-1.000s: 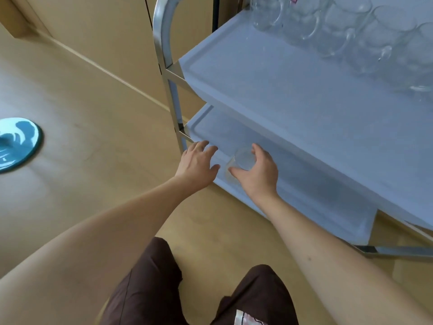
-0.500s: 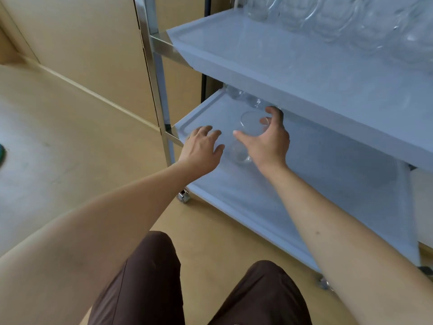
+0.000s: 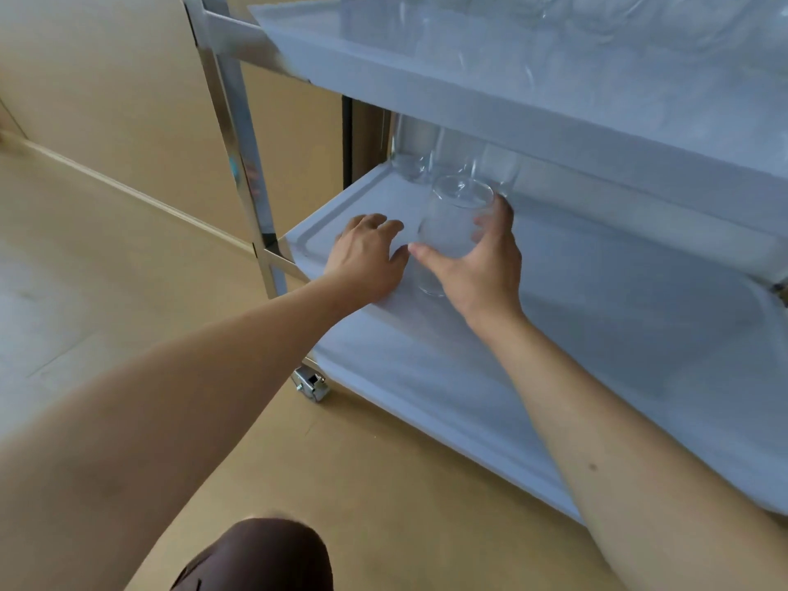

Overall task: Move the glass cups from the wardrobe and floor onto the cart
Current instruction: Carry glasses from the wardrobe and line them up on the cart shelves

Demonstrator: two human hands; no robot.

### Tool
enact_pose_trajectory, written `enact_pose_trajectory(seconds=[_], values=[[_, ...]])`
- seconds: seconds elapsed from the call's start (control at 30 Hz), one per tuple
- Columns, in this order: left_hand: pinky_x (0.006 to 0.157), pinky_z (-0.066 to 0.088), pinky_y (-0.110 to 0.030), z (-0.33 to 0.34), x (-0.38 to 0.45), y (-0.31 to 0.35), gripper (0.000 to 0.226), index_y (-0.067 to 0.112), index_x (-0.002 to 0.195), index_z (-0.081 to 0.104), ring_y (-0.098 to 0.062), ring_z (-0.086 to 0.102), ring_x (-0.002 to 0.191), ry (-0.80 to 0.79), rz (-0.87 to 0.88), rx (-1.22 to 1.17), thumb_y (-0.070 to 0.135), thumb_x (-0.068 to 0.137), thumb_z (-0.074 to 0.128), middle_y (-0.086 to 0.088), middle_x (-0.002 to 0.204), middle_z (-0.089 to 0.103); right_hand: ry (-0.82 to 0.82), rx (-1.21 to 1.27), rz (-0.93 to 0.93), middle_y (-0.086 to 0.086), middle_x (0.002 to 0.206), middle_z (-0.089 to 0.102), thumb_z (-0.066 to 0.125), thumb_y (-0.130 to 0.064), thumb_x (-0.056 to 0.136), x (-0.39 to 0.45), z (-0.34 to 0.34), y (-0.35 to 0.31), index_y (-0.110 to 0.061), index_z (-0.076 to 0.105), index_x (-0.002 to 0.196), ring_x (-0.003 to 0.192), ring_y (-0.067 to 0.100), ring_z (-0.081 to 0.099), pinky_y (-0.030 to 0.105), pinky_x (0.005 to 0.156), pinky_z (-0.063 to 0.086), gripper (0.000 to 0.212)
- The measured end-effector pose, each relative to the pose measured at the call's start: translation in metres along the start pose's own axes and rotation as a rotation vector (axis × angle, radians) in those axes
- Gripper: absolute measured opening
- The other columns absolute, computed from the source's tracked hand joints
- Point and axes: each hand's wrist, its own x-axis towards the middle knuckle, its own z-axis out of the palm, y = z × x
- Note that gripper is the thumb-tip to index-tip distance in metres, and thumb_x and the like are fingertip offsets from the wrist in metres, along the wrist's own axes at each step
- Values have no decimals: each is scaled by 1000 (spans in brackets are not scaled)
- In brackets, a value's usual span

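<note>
1. Glass cup [image 3: 452, 226] sits upright in my right hand [image 3: 477, 266]; grip wrapped round it, over cart's lower shelf [image 3: 597, 334].
2. Left hand [image 3: 366, 258] just beside that grip, fingers loose, holding nothing.
3. More cups [image 3: 415, 157] behind grip, at shelf's back.

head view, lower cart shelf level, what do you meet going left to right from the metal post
metal post → left hand → glass cup → right hand → bare stretch of lower shelf
</note>
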Motion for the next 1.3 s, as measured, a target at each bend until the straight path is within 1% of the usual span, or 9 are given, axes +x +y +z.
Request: enact_pose_trajectory(seconds=[0.13,0.23,0.33,0.47,0.57,0.8,1.03,1.23,1.3], values=[[112,32,-39,6,15,-4,49,18,146,52,-28,34,143,11,27,-3,39,102,52,-7,151,48,-102,110,142,-6,122,58,93,-53,61,-1,5,18,-27,45,137,114,13,59,31,97,50,94],[110,34,-38,17,35,-1,49,18,145,52,-28,35,142,38,42,-28,40,101,53,-6,150,49,-76,129,155,-10,115,60,92,-62,51,13,1,27,-33,50,131,105,6,61,18,83,46,95],[110,34,-38,32,54,9,49,16,144,55,-30,40,139,51,102,-51,40,101,55,-8,147,53,-14,135,181,-9,115,61,93,-61,51,29,-12,39,-33,51,131,101,1,61,16,75,45,94],[110,36,-39,52,75,32,50,19,144,53,-30,41,138,-18,132,-83,42,100,55,-6,147,53,112,117,234,-5,117,61,94,-57,55,43,-33,57,-26,52,133,105,10,63,27,87,51,93],[111,39,-40,64,90,44,50,22,144,53,-30,42,137,-86,164,-35,43,98,55,-4,145,54,169,80,230,-5,115,60,94,-57,55,54,-41,69,-26,53,131,106,12,63,26,88,49,91],[105,39,-42,78,99,51,33,23,113,64,-32,52,124,-90,240,93,43,102,40,-3,128,61,206,0,161,0,135,57,93,-56,59,84,-46,85,-20,50,143,124,16,55,27,100,44,101],[100,38,-40,85,99,43,32,25,107,64,-31,53,117,-34,271,80,44,101,39,0,124,63,308,39,201,1,127,56,93,-47,64,137,-39,91,-16,48,142,109,15,53,20,85,36,95],[103,38,-41,90,102,42,37,27,116,65,-29,52,118,-14,268,64,49,99,41,2,123,63,304,64,205,4,130,55,94,-41,65,164,-35,102,-15,46,141,113,17,56,27,96,46,94],[103,38,-41,91,103,44,37,27,117,65,-28,51,118,-6,268,61,49,99,41,3,123,63,311,71,212,3,129,55,94,-43,65,172,-31,105,-16,46,142,108,15,55,25,92,45,95]])
